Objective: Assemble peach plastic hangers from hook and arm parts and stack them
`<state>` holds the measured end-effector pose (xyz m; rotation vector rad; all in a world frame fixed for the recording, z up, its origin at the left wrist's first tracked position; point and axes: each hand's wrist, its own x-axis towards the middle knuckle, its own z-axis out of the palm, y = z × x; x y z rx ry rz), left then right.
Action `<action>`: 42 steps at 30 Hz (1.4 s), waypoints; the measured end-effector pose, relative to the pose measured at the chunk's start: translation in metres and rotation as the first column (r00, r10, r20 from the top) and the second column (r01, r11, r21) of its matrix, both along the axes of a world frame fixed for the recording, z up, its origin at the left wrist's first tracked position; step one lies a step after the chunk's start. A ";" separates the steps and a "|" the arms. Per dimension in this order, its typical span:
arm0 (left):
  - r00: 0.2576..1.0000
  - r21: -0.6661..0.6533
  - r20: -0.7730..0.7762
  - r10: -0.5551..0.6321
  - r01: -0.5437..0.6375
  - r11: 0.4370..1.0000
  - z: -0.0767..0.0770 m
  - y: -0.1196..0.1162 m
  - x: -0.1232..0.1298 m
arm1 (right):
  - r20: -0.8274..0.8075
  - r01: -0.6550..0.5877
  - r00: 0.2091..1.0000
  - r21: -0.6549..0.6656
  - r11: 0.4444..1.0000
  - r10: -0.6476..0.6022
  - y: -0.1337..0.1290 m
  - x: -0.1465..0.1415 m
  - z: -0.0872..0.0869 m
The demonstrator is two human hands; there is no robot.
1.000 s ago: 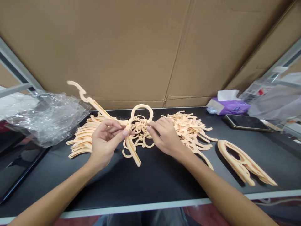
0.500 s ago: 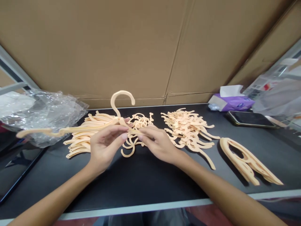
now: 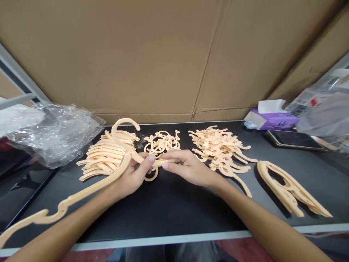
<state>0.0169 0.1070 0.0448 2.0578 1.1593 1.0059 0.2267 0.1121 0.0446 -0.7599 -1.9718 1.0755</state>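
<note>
A cream plastic folding clothes hanger (image 3: 91, 188) is held in front of me, its curved hook pointing up and one long notched arm slanting down to the lower left. My left hand (image 3: 135, 176) is closed on it just below the hook, with thumb on top. My right hand (image 3: 184, 165) pinches the hanger's other, right-hand arm between thumb and fingers; part of that arm is hidden by the hand. Behind the hands lies a small pile of loose hanger hooks (image 3: 161, 141). Stacked straight hanger arms (image 3: 102, 154) lie to the left, and a heap of curved hanger arms (image 3: 218, 145) to the right.
Folded hangers (image 3: 289, 189) lie on the black table (image 3: 174, 214) at the right. Farther back are a phone (image 3: 294, 139) and a purple tissue pack (image 3: 275, 120). Crumpled clear plastic (image 3: 60, 131) sits at the left; brown cardboard (image 3: 152, 58) stands behind.
The hanger has tilted: its hook moved left and down, and its long arm swung down toward the lower left. My left hand turned with it, while my right hand stayed close to its place.
</note>
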 end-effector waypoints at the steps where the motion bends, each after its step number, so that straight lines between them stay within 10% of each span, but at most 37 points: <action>1: 0.999 0.008 -0.045 0.004 -0.004 1.000 0.000 0.000 0.000 | 0.048 -0.007 0.999 0.013 1.000 0.006 0.001 0.003 0.003; 5: 0.995 0.024 -0.096 -0.006 0.008 1.000 0.000 0.000 0.001 | 0.152 0.207 0.964 0.088 0.974 -0.219 0.011 0.027 0.017; 9: 0.994 -0.027 -0.006 -0.105 0.104 0.994 -0.003 0.002 0.001 | 0.339 0.493 0.745 0.302 0.816 -0.575 0.020 0.062 0.029; 14: 0.984 -0.071 0.074 -0.164 0.169 0.983 -0.006 0.002 0.004 | 0.776 0.329 0.549 0.142 0.933 -0.312 0.020 0.077 0.029; 21: 0.981 -0.117 0.107 -0.160 0.172 0.978 -0.003 0.001 0.005 | 0.888 0.341 0.267 0.277 0.899 -0.374 0.014 0.067 0.029; 42: 0.972 -0.159 0.131 -0.193 0.213 0.964 -0.014 0.004 0.004 | 0.641 0.235 0.464 0.577 0.782 -0.612 0.016 0.050 0.018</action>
